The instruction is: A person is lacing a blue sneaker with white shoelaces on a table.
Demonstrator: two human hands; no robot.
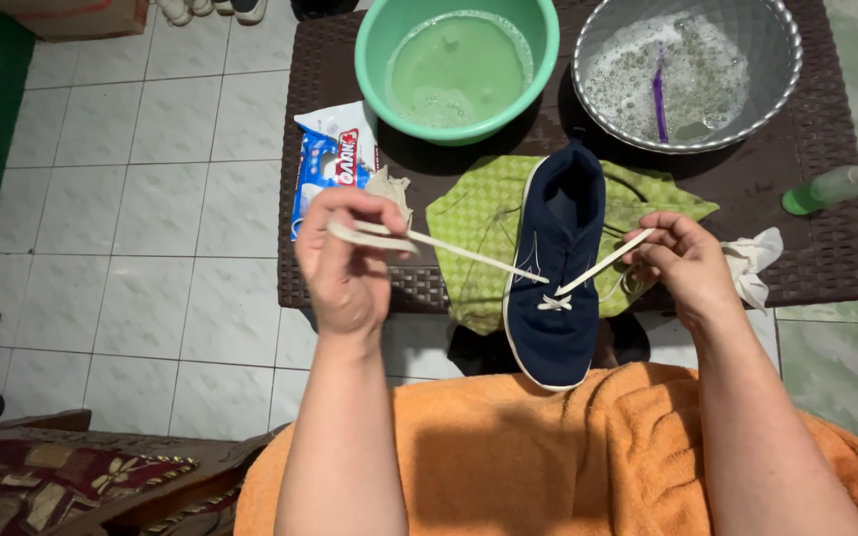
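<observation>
A navy blue shoe (554,263) with a white sole edge lies toe toward me, half on a green checked cloth (479,223) and half on the orange towel (528,447) over my lap. A cream shoelace (469,253) runs through its lowest eyelets. My left hand (348,258) pinches one lace end and pulls it out to the left. My right hand (682,263) grips the other lace end on the right of the shoe.
On the dark woven table (806,248) stand a green basin (457,65) of cloudy water and a metal bowl (687,69) of suds with a purple brush. A blue-and-white packet (325,164), a crumpled white cloth (757,263) and a green bottle (836,184) lie nearby. White tiled floor left.
</observation>
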